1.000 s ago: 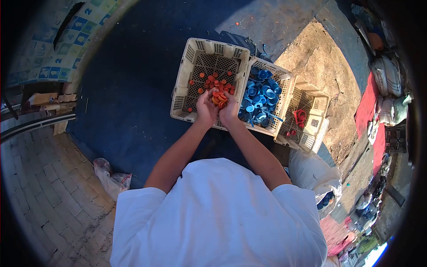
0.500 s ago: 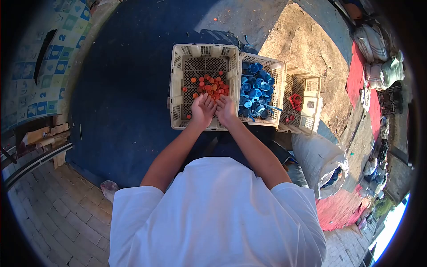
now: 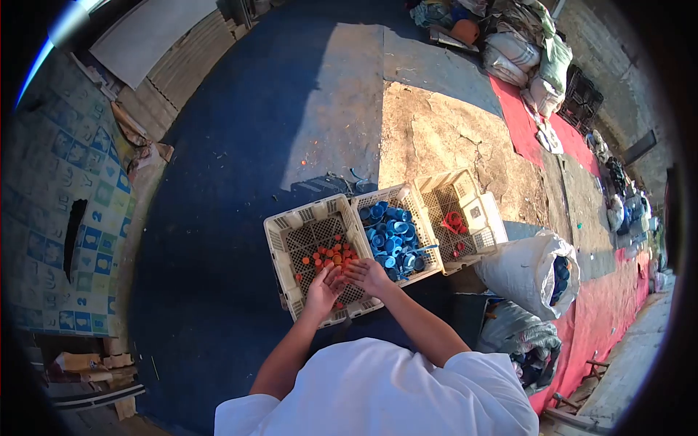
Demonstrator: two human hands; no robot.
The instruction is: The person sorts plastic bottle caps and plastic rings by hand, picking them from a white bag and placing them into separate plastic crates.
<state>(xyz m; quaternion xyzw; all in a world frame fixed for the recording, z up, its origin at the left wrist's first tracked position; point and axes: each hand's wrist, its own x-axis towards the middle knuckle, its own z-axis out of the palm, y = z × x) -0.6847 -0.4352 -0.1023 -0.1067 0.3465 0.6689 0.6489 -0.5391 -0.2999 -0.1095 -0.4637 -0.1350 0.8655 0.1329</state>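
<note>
A cream plastic crate [image 3: 277, 245] holds many small orange-red caps [image 3: 336, 254] on its mesh bottom. Inside its near part are my left hand [image 3: 325, 289] and my right hand [image 3: 368, 276], side by side and palms up. The fingers of both are spread and slightly curled, at the near edge of the cap pile. Neither hand shows a cap held in it. Right of this crate, a second crate [image 3: 429, 256] is filled with blue caps and rings [image 3: 392, 236].
A third crate [image 3: 476, 212] with a few red pieces [image 3: 455, 224] stands to the right. Beyond it lies a white sack [image 3: 520, 272] with blue items in its mouth. Sacks [image 3: 512, 54] are piled at the back right. A patterned sheet [image 3: 80, 240] hangs at the left.
The camera view has turned and tilted up, so the crates appear lower and slanted. Both hands remain at the near side of the orange-red caps, with their fingers apart.
</note>
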